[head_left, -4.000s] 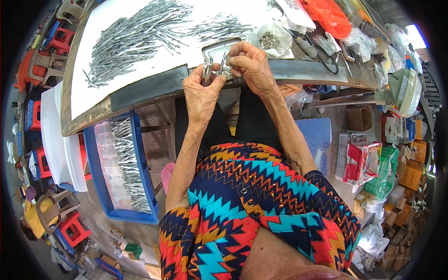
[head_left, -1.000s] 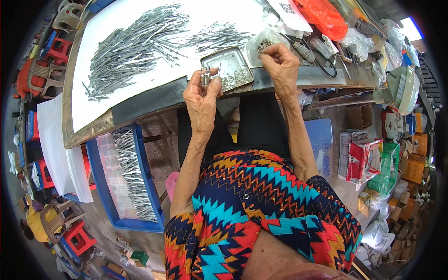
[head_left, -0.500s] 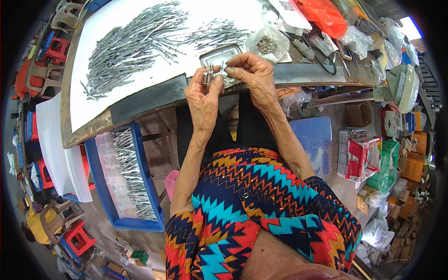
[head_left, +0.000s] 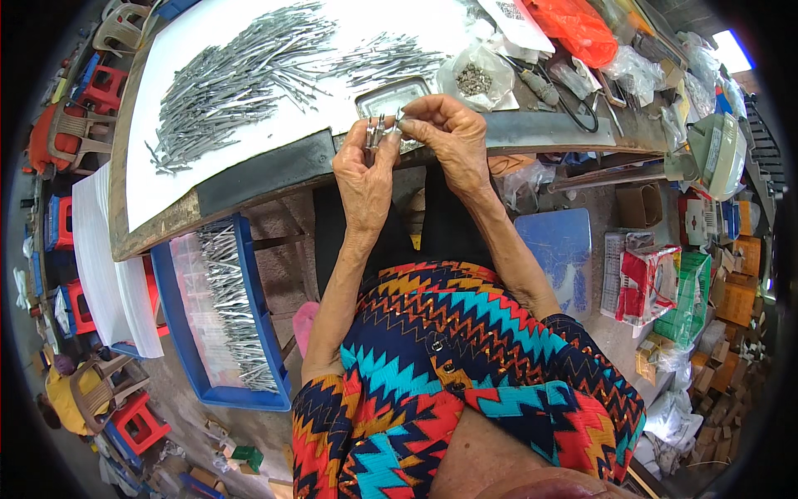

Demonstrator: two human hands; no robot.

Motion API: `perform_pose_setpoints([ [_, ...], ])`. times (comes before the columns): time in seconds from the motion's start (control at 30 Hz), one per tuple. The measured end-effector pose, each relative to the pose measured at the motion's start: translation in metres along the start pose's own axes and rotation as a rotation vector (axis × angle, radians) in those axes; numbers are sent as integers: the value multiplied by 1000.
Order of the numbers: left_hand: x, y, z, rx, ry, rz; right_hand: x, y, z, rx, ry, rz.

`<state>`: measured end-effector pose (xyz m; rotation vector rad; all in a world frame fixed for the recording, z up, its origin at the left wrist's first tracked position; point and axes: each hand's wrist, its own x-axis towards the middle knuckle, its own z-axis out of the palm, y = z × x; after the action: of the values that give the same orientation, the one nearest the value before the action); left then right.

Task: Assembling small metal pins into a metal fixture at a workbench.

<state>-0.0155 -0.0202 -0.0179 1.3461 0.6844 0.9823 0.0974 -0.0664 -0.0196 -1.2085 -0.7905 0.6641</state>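
**Hands joined on small metal parts at the surface edge**

Hands meet above the front edge of the surface [head_left: 249, 179], directly over a small metal tray [head_left: 386, 96]. The left hand [head_left: 366, 179] is closed around a small bundle of thin metal pins [head_left: 374, 131], held upright with the tips showing above the fingers. The right hand [head_left: 445, 133] is pinched shut at the fingertips, which touch the top of the bundle; whether it holds a separate piece is too small to tell.

On the white sheet [head_left: 150, 183] covering the surface, a large heap of loose metal pins [head_left: 241, 75] lies to the left, and a smaller heap [head_left: 386, 54] lies just behind the tray. A clear bag of small parts [head_left: 475, 76] sits beside the tray on the right. Below the surface, on the left, a blue crate [head_left: 179, 333] contains further pins.
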Motion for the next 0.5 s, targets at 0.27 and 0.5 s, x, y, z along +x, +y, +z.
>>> perform_pose_setpoints([
  [0.27, 1, 1, -3, -129, -56, -37, 2, 0, -5, -17, -48, -31],
  [0.5, 8, 9, -13, -354, -193, -241, 13, -6, -17, 140, -208, 62],
])
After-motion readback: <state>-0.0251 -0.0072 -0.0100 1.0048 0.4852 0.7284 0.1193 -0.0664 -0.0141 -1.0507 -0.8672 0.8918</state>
